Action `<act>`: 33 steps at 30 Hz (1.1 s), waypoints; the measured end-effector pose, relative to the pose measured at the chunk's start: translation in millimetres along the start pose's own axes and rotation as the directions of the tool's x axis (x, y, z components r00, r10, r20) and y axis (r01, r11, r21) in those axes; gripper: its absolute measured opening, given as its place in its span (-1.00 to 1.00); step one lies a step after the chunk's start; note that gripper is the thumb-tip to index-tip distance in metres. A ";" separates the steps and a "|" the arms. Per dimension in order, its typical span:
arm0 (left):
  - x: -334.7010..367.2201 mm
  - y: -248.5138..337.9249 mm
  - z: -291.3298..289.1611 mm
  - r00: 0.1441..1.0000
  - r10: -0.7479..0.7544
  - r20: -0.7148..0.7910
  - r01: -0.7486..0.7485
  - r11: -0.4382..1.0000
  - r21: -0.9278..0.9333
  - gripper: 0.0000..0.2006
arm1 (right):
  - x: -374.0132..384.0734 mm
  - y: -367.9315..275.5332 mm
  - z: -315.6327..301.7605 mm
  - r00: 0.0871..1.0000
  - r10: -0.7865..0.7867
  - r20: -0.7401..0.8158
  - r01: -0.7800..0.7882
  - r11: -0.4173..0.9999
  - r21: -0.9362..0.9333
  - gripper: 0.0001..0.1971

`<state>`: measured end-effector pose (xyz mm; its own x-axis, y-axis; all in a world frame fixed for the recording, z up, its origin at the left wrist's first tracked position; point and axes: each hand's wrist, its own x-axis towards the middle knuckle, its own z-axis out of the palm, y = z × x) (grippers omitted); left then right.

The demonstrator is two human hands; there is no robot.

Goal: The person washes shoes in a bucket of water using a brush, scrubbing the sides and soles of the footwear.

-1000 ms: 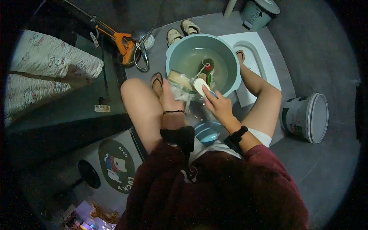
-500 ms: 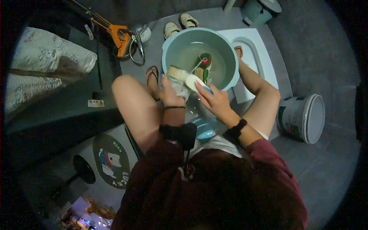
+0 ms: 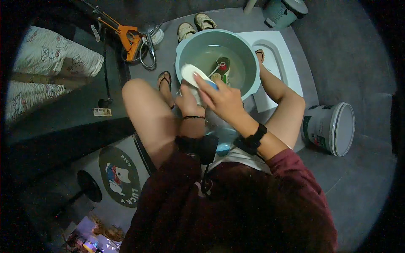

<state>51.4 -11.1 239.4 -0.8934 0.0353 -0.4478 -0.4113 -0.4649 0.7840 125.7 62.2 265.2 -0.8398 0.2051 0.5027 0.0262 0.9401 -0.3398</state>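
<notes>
My right hand (image 3: pixel 223 98) is closed round a scrubbing brush (image 3: pixel 193 74) with a white head and a blue part at the grip. Just below the brush head, my left hand (image 3: pixel 188 103) grips a pale shoe (image 3: pixel 196 95), mostly covered by the brush and my hands. Both are over the near left rim of a grey-green basin (image 3: pixel 256 63) of cloudy water. A dark green shoe (image 3: pixel 223 66) with a white lace and a red patch lies in the water. Under my wrists, between my legs, is a translucent blue container (image 3: pixel 223 145), partly hidden.
A pair of cream shoes (image 3: pixel 195 28) stands behind the basin. A white squat toilet pan (image 3: pixel 276 63) is to its right. At far right lies a grey-white bucket (image 3: pixel 333 128); a lidded bin (image 3: pixel 284 13) stands behind. An orange tool (image 3: pixel 129 40) and shower head (image 3: pixel 148 48) are at left.
My right hand has moved the brush up and left, onto the pale shoe's end, now covering its cream sole. My left hand still holds the shoe. The view has shifted slightly.
</notes>
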 end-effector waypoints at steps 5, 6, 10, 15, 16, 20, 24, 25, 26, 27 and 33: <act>-19.7 11.2 16.2 1.000 -0.007 0.004 0.007 0.999 0.047 -0.69 | -27.3 13.2 -17.9 0.985 0.021 0.170 -0.015 0.999 -0.038 -0.51; -3.5 -6.4 5.2 0.997 -0.070 -0.019 0.070 0.997 -0.021 -0.69 | -50.0 21.3 -17.2 0.983 0.050 0.179 -0.041 0.998 -0.054 -0.51; 1.3 -40.7 -1.5 0.999 0.021 -0.036 -0.015 0.989 0.150 -0.71 | -39.5 5.7 -25.8 0.986 0.111 0.124 -0.101 0.991 -0.084 -0.49; 4.3 -60.9 -12.6 0.994 0.083 0.073 -0.104 0.925 0.366 -0.67 | 33.5 9.8 -24.5 0.891 0.328 0.313 -0.274 0.940 -0.204 -0.53; 5.2 -53.7 -9.1 0.999 0.035 0.042 -0.050 0.899 0.435 -0.65 | 33.6 22.6 -24.5 0.880 0.356 0.313 -0.356 0.933 -0.060 -0.55; 10.4 -42.4 -8.0 0.995 0.087 -0.047 -0.070 0.955 0.287 -0.63 | -16.5 25.2 -52.2 0.815 0.540 0.209 -0.578 0.737 0.349 -0.53; 8.8 -45.1 -5.1 0.998 0.046 -0.043 -0.030 0.944 0.328 -0.62 | -48.8 -14.3 -54.4 0.917 0.325 0.231 -0.292 0.942 -0.164 -0.50; 11.8 -51.6 -10.6 0.997 0.052 -0.053 -0.032 0.944 0.327 -0.62 | -46.9 -21.0 -45.9 0.912 0.325 0.250 -0.276 0.938 -0.211 -0.51; 14.4 -57.9 -15.9 0.993 0.110 -0.042 -0.084 0.915 0.394 -0.67 | -34.4 -21.4 -40.6 0.914 0.316 0.256 -0.269 0.942 -0.202 -0.51; 14.9 -62.1 -18.0 0.988 0.153 -0.020 -0.127 0.882 0.455 -0.72 | -10.8 -17.5 -37.3 0.891 0.353 0.285 -0.327 0.935 -0.137 -0.53; 10.6 -50.5 -10.5 1.000 -0.026 -0.004 0.026 0.976 0.215 -0.73 | -17.2 10.8 -24.7 0.932 0.306 0.196 -0.340 0.924 0.173 -0.57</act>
<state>64.6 3.5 190.6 -0.8817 0.0433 -0.4699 -0.4638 -0.2627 0.8461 153.8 75.5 272.5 -0.8809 0.4250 0.2085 0.2156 0.7522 -0.6226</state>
